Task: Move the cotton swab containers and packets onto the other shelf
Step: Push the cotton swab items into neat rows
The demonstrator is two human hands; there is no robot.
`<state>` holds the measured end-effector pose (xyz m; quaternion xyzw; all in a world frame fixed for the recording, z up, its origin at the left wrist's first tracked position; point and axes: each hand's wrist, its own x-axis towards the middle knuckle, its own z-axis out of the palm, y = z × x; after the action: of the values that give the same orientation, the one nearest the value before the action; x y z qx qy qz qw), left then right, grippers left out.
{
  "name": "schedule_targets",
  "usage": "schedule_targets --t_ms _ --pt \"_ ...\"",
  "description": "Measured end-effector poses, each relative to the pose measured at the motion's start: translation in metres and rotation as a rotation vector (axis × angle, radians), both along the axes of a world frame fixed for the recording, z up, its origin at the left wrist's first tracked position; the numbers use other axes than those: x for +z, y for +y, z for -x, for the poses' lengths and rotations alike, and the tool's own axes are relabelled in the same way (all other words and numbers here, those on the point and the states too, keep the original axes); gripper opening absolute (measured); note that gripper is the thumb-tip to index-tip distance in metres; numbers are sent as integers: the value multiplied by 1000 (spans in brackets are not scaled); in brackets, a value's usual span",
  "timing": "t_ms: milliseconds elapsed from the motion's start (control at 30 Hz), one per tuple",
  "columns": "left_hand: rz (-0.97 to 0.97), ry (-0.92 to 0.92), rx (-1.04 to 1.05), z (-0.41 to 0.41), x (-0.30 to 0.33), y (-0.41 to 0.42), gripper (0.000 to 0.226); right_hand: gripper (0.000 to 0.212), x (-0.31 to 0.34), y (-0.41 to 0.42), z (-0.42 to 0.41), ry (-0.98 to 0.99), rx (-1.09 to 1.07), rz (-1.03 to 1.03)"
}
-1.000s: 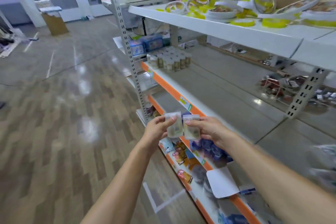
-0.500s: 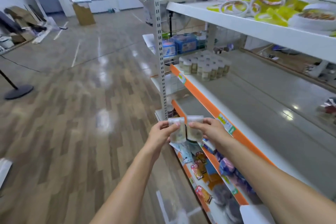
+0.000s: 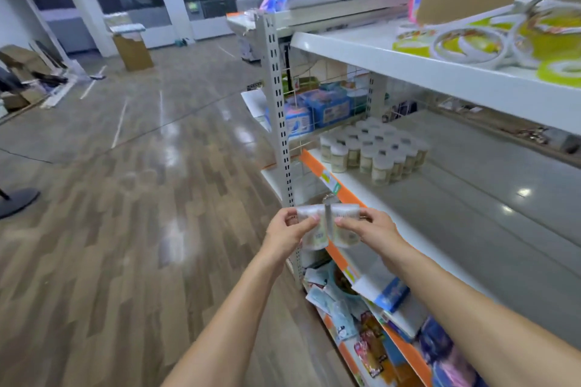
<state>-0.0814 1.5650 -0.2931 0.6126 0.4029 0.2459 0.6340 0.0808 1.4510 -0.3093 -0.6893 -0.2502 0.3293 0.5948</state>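
Observation:
I hold two clear cotton swab packets side by side in front of the shelf's upright post. My left hand pinches the left packet; my right hand pinches the right packet. Both packets hang just outside the orange front edge of the grey middle shelf. At that shelf's far left end stands a cluster of several round cotton swab containers with white lids.
A white top shelf carries tape rolls and a cardboard box. Lower shelves hold mixed coloured packets. Blue boxes sit behind a wire grid on the neighbouring rack. Open wood-pattern floor lies to the left.
The view has swung left and closer to the rack's end. Both hands keep their packets, now nearer the upright post and the cluster of containers.

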Motion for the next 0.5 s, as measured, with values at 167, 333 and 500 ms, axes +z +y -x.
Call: schedule_targets --t_ms 167,333,500 --pt "-104 -27 -98 -39 9 45 53 27 -2 31 -32 -1 -99 -3" --pt "-233 38 -197 -80 3 73 47 37 -10 52 -53 53 -241 -18" --pt "-450 108 -371 -116 0 106 50 34 -16 71 -68 33 -443 7"
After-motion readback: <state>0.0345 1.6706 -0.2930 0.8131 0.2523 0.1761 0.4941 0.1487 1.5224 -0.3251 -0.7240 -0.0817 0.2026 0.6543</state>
